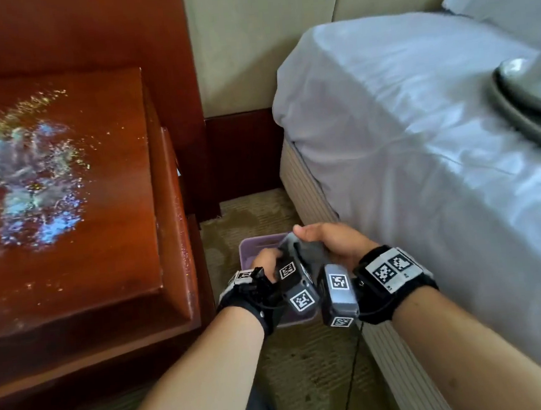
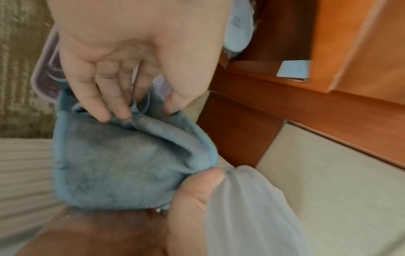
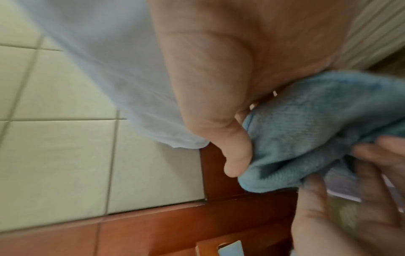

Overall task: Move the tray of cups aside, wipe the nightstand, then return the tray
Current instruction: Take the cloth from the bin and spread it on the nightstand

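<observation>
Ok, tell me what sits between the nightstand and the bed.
Head view: a strip of carpet, a lilac bin on it, and above it both hands, left and right, holding a blue cloth.

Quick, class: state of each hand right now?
Left hand: fingers pinching the blue cloth.
Right hand: thumb and fingers gripping the same cloth.
</observation>
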A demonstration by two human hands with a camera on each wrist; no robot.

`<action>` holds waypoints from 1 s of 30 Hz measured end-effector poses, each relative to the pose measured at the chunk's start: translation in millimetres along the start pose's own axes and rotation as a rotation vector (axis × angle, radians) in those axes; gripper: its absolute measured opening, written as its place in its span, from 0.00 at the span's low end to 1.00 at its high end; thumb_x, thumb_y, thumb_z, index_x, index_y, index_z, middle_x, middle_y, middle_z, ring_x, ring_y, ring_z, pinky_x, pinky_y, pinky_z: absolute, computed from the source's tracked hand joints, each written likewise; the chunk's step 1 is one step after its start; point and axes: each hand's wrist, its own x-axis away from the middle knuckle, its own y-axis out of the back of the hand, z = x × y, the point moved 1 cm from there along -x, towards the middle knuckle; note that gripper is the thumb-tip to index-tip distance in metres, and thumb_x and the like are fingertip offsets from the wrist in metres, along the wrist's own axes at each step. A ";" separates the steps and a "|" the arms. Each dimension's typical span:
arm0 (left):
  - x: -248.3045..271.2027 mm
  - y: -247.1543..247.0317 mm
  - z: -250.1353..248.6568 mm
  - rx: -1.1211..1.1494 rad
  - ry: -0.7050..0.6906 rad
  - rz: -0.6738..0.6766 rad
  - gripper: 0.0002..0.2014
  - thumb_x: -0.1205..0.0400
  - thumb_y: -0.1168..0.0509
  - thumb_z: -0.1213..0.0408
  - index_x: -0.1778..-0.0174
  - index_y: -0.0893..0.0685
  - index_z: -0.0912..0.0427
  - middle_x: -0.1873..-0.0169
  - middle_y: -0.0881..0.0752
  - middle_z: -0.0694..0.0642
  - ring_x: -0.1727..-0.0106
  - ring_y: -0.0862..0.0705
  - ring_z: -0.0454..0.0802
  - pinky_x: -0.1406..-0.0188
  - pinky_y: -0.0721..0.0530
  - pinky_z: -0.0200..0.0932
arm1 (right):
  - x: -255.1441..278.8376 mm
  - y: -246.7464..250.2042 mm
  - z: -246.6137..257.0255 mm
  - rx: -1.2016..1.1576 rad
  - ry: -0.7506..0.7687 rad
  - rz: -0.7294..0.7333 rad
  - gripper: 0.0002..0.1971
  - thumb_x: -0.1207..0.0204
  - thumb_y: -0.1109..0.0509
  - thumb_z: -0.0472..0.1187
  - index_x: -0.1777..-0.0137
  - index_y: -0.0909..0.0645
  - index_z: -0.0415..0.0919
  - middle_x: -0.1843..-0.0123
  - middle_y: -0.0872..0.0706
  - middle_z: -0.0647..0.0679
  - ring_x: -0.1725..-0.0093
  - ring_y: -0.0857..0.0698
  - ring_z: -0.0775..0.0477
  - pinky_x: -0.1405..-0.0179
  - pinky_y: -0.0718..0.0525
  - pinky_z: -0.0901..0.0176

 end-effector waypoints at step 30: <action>306.3 -2.2 -269.2 -0.110 -0.692 0.312 0.21 0.17 0.38 0.48 0.42 0.13 0.62 0.48 0.09 0.61 0.45 0.10 0.57 0.42 0.13 0.49 | 232.9 -196.5 265.2 0.359 0.845 -0.134 0.14 0.25 0.24 0.48 0.61 0.13 0.35 0.58 0.09 0.37 0.58 0.09 0.41 0.49 0.10 0.47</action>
